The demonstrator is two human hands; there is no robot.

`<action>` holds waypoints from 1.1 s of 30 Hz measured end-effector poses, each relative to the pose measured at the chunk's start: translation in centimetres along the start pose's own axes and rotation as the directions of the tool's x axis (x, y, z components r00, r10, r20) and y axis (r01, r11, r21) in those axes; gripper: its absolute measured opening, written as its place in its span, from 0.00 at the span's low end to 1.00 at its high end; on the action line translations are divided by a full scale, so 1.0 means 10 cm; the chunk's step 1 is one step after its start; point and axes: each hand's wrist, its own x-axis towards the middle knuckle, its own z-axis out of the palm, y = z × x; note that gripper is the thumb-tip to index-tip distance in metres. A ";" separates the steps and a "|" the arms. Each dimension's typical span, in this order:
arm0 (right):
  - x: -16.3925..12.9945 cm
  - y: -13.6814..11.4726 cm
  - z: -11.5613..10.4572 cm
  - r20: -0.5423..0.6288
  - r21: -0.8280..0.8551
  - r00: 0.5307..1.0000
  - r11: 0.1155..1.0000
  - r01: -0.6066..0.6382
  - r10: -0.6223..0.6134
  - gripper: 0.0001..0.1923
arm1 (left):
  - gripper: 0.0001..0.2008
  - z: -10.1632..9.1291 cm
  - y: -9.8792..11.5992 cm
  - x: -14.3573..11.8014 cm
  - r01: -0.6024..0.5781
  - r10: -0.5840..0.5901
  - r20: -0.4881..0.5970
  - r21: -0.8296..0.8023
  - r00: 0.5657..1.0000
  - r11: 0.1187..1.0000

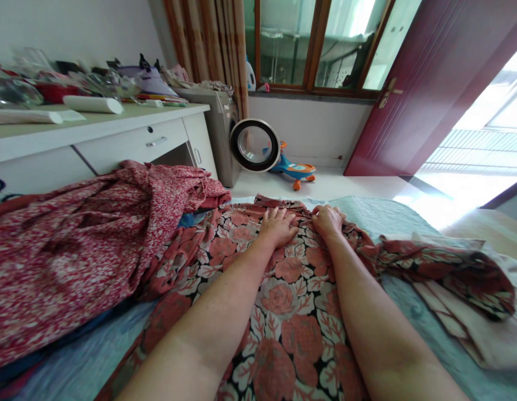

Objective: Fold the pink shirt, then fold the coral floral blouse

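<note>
Apparently I was partway through flattening the rose-print garment (283,312), which lay spread on the bed (388,214) directly in front of me, its far hem near the bed's far edge. My left hand (278,225) rested palm down on the far part of the fabric, fingers (272,214) spread and pressing flat, pinching nothing. My right hand (327,218) sat just beside it, fingers curled at the cloth's top edge; I could not tell whether they pinched a fold or only pressed on it. Both forearms ran out over the middle of the garment.

I judged this as the smoothing step before a fold. The next move called for drawing the bunched sleeve or side panel (442,267), which trailed off to my right in a crumpled ridge, back flat against the body of the garment, keeping one palm down so the thin fabric would not slide on the quilt.

To my left lay a heap of red speckled cloth (74,250), touching the garment's edge. A pale folded piece (484,328) lay under the bunched part on the right. Beyond the bed stood a white desk (128,142), cluttered on its tabletop, a washing machine (225,139) with its door open, and a toy ride-on (294,167) on the floor.
</note>
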 end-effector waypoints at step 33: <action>0.31 -0.22 0.03 0.078 0.006 0.997 1.000 -0.015 0.014 0.20 | 0.26 -0.03 -0.03 -0.01 -0.040 0.035 -0.068 -0.088 0.997 0.995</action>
